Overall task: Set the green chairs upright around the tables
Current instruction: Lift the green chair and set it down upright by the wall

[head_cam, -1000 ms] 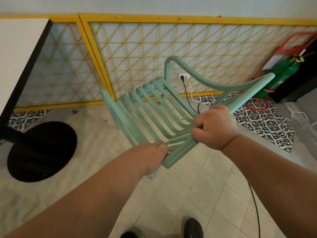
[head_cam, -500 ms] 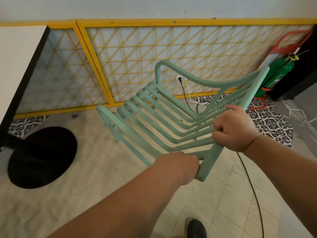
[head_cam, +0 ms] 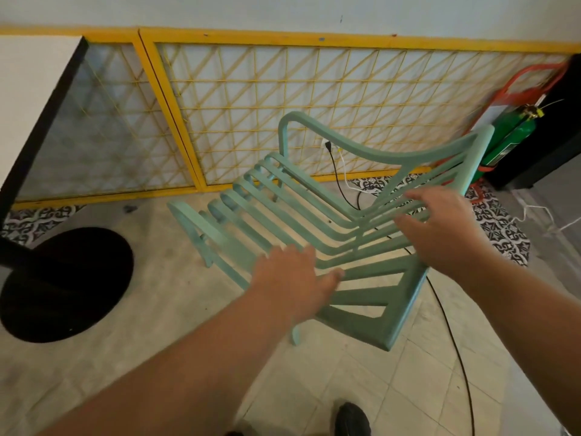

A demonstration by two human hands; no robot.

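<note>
Both hands (head_cam: 295, 278) open, seemingly off green chair (head_cam: 361, 228).

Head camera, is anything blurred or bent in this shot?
Head view: both hands, left hand and right hand, are motion-smeared, while the green chair stays fairly sharp; wide-angle distortion bows the yellow grille frame; lighting is dim and even, without glare.

Green slatted chair (head_cam: 314, 215) w/ curved armrests is standing on the tiled floor, tilting a bit, backrest nearest the camera, seat facing the yellow lattice wall, just right of table
</note>
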